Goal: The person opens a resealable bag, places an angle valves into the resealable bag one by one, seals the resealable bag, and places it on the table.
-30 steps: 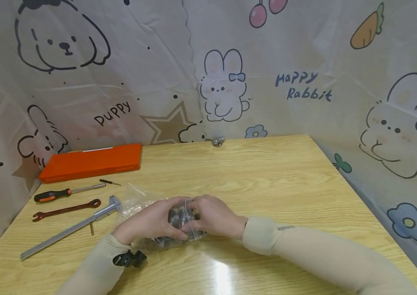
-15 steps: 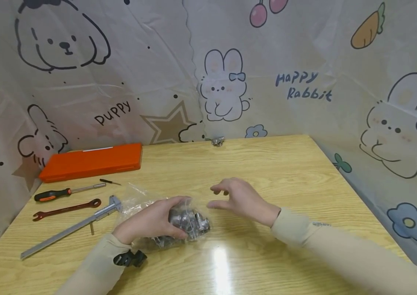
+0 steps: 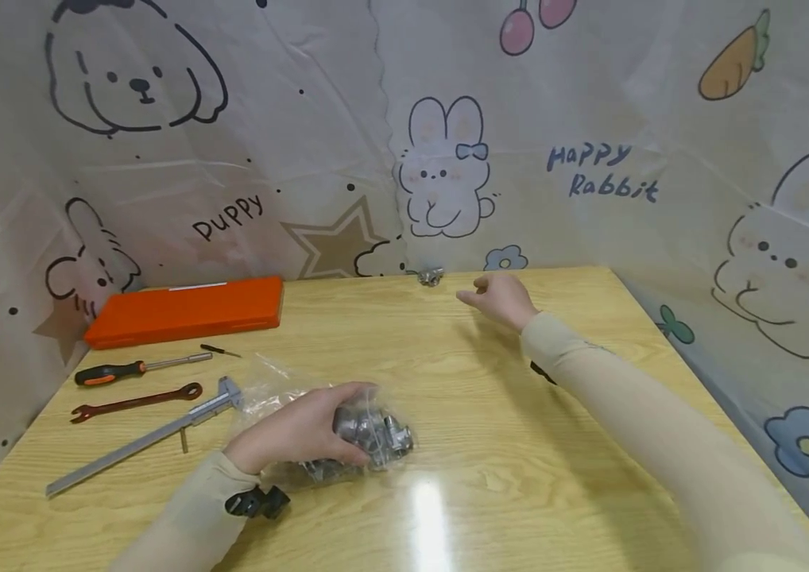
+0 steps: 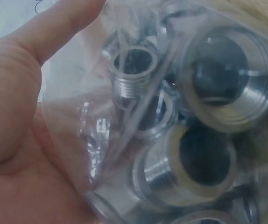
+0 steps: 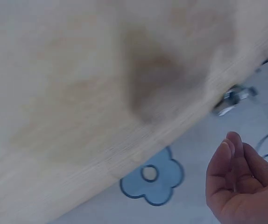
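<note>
A clear zip bag (image 3: 261, 393) full of metal threaded fittings (image 3: 393, 437) lies on the table, left of the middle. My left hand (image 3: 304, 433) holds it from above, thumb on the near side and fingers over the far side. Up close in the left wrist view, ring-shaped threaded fittings (image 4: 171, 172) show through the plastic. Over the table's far part is my right hand (image 3: 503, 300), fingers loosely bent with nothing seen between them. A small shiny metal fitting (image 3: 431, 276) sits at the far edge, to this hand's left and apart from it; the right wrist view also shows the fitting (image 5: 232, 99).
At the left lie an orange case (image 3: 190, 310), a screwdriver (image 3: 114, 373), a small thin screwdriver (image 3: 220, 349), a reddish wrench (image 3: 136, 403), a caliper (image 3: 154, 441) and a short brass-coloured pin (image 3: 184, 440). A printed cloth (image 3: 333, 119) hangs behind the wooden table (image 3: 505, 461).
My right hand has left the bag, moving right and then forward to the table's far side. The left hand stays on the bag. The head view has shifted slightly.
</note>
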